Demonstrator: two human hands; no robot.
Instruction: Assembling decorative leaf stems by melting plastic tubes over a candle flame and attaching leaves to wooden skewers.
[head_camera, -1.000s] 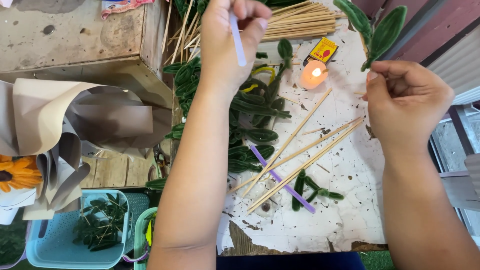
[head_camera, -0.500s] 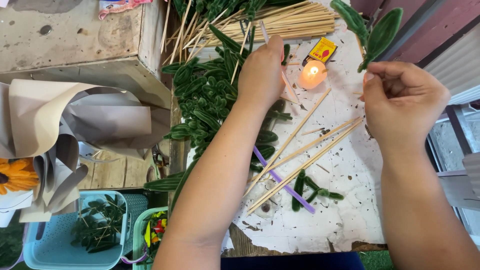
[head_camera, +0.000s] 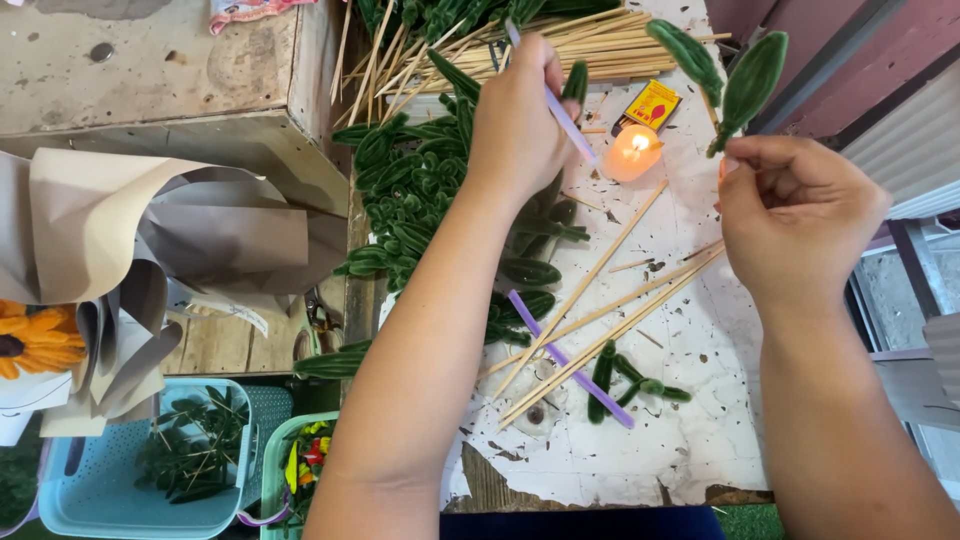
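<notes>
Here, left hand (head_camera: 520, 120) grips a purple stick (head_camera: 560, 112) beside the candle (head_camera: 632, 152); right hand (head_camera: 795, 215) pinches, apparently, the green leaves' (head_camera: 745, 85) stem above the tabletop (head_camera: 690, 420).

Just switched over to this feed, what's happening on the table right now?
A person sits at a worn white table. The left hand holds a thin purple stick above a heap of green fuzzy leaves. The right hand pinches a stem of two green fuzzy leaves beside a lit candle. Loose wooden skewers lie between the arms.
</notes>
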